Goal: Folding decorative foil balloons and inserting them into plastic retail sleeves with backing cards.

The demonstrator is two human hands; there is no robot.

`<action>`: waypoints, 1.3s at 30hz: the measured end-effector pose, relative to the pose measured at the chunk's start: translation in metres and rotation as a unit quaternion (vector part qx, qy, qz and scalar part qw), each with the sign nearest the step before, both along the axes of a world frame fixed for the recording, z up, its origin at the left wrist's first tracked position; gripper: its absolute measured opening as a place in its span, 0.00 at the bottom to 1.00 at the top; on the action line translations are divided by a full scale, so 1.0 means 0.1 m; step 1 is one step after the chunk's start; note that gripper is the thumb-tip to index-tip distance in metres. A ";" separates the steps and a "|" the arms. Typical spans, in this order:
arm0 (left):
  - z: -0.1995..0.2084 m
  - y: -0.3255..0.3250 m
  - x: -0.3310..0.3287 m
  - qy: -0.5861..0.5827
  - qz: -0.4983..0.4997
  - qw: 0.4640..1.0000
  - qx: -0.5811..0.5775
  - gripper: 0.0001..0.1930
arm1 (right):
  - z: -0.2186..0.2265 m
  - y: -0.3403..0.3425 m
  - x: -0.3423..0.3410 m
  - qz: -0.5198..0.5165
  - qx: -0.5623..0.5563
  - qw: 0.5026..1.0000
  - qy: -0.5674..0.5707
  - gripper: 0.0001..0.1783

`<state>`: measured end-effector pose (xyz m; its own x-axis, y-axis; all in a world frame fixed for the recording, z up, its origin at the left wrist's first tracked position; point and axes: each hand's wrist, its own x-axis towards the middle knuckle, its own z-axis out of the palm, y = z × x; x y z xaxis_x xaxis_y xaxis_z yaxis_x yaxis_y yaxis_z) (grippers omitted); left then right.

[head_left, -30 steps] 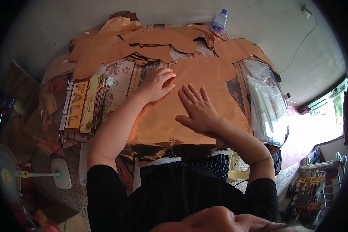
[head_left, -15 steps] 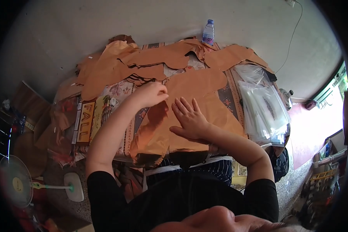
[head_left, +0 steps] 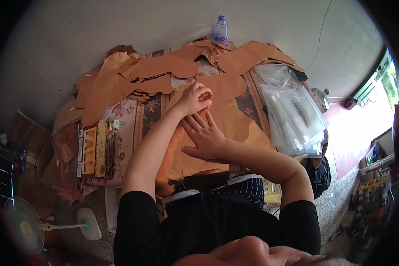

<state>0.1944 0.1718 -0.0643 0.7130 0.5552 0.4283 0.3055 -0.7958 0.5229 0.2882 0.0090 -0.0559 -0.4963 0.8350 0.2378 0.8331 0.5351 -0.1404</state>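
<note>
A flat, shiny copper foil balloon (head_left: 226,117) lies in front of me, its near end reaching the table edge by my lap. My right hand (head_left: 206,138) rests flat on it, fingers stretched out and a little spread. Just beyond those fingertips, over the middle of the balloon, is my left hand (head_left: 194,101). Its fingers are curled toward the thumb; what they pinch, if anything, is hidden. My left forearm covers part of the balloon's left side. More flat copper foil balloons (head_left: 159,65) overlap in layers across the far side of the table.
Clear plastic bags (head_left: 292,117) lie stacked at the right. A water bottle (head_left: 221,31) stands at the back. Packaged cards (head_left: 89,150) lie on the patterned tablecloth (head_left: 124,111) at the left. A white fan (head_left: 26,226) stands on the floor, lower left.
My left hand has moved right across the balloon, from its left edge to just beyond my right fingertips. My right hand stays flat on the foil. The whole view has shifted slightly.
</note>
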 end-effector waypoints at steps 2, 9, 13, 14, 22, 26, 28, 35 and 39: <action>-0.01 0.02 0.00 0.013 -0.006 1.000 0.005 0.14 | -0.01 -0.03 0.02 -0.003 -0.012 1.000 0.005 0.49; 0.00 -0.07 -0.01 0.003 0.016 0.999 0.039 0.13 | 0.13 -0.85 0.44 0.091 -0.095 0.989 0.072 0.38; 0.00 -0.08 0.00 -0.004 0.008 0.998 0.054 0.12 | 0.18 -1.38 0.87 0.212 -0.178 0.918 0.283 0.20; 0.02 -0.09 0.01 -0.005 0.004 0.999 0.050 0.12 | 0.19 -1.49 1.00 0.155 -0.245 0.909 0.299 0.14; -0.01 -0.14 -0.05 0.020 0.034 0.994 0.104 0.12 | 0.64 -1.23 1.16 -0.177 -0.222 0.888 0.361 0.10; 0.02 -0.15 0.04 0.030 0.028 0.993 0.114 0.12 | 0.33 -0.99 1.32 -0.222 0.012 0.971 0.090 0.33; 0.01 -0.15 0.04 0.017 0.027 0.988 0.149 0.12 | 0.35 -0.89 1.24 -0.263 -0.022 0.964 0.041 0.32; 0.04 -0.19 0.01 0.025 0.026 0.990 0.137 0.12 | 0.51 -0.62 1.24 -0.344 -0.173 0.923 0.022 0.22; 0.06 -0.20 0.01 0.029 0.037 0.988 0.148 0.12 | 0.51 -0.58 1.32 -0.297 -0.177 0.936 0.060 0.14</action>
<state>0.1952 0.1519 -0.0586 0.7034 0.4622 0.5399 0.3903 -0.8861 0.2500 0.4205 -0.0488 -0.0048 0.0931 0.9923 -0.0821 0.9355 -0.1154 -0.3340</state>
